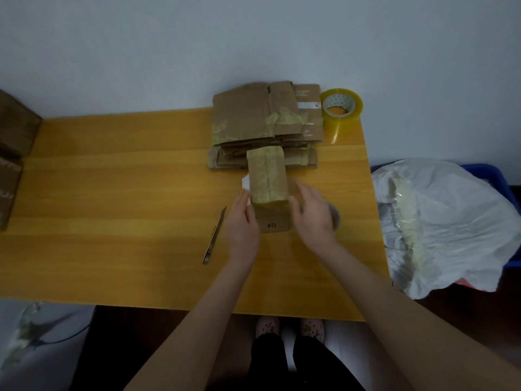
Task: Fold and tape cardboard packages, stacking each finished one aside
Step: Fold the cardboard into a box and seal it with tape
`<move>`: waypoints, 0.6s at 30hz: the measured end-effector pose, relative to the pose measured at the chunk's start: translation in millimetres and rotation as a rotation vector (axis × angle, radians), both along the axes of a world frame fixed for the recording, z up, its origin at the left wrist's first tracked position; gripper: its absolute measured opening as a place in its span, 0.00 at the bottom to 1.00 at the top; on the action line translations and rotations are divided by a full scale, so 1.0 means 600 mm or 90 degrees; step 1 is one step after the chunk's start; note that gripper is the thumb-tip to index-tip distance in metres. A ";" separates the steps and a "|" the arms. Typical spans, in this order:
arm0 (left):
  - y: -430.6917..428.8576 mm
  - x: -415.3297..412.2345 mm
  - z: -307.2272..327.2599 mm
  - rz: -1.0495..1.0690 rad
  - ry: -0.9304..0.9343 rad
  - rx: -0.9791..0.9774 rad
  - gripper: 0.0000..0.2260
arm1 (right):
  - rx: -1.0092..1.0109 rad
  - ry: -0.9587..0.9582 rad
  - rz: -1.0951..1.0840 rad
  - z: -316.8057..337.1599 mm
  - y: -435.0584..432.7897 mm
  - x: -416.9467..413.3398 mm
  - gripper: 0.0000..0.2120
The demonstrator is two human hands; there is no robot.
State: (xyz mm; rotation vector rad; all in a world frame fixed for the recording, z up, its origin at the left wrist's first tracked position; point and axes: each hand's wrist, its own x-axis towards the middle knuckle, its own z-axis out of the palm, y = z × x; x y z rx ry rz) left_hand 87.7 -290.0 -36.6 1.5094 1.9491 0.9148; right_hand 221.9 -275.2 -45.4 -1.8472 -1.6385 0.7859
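Standing on the bench (112, 193) at centre frame, one small package (267, 182) is being worked, with a strip of yellowish tape already running down its top seam. The near end flap, marked "12#", is lying open toward the person, so that end is judged not yet closed.

The left hand (242, 224) is holding the package's left side, fingers against the wall and thumb at the front edge. The right hand (313, 215) is blurred just right of the package. Whether it is gripping anything cannot be told, and a round grey object (336, 217) is showing beneath it, unidentified.

A pile of flat cardboard (253, 117) is sitting directly behind the package, upper centre. Several sheets are carrying old tape, which suggests a good share of the work is outstanding. A tape roll (341, 104) is standing beside that pile at the bench's upper right corner. A cutter (214, 238) is lying left of the left hand.

Brown boxes (14, 128) are sitting at the far left edge of the frame, possibly the finished ones, though this is only a judgement. Right of the bench, a white plastic bag (451, 221) is lining a blue bin (504, 187).

Remaining: folding and taping the near end, then setting this package aside.
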 end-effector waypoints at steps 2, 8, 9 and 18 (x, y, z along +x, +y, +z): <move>0.016 0.009 -0.012 -0.031 -0.008 -0.028 0.17 | -0.013 0.062 0.051 -0.004 0.006 -0.045 0.24; 0.036 -0.007 -0.052 -0.019 -0.036 -0.174 0.18 | -0.166 0.049 0.049 -0.036 0.016 -0.053 0.30; 0.038 -0.012 -0.058 -0.033 -0.045 -0.189 0.20 | -0.185 0.021 0.066 -0.037 0.020 -0.046 0.32; 0.068 -0.050 -0.072 -0.143 0.199 -0.150 0.17 | -0.173 -0.232 0.122 -0.027 0.060 -0.036 0.31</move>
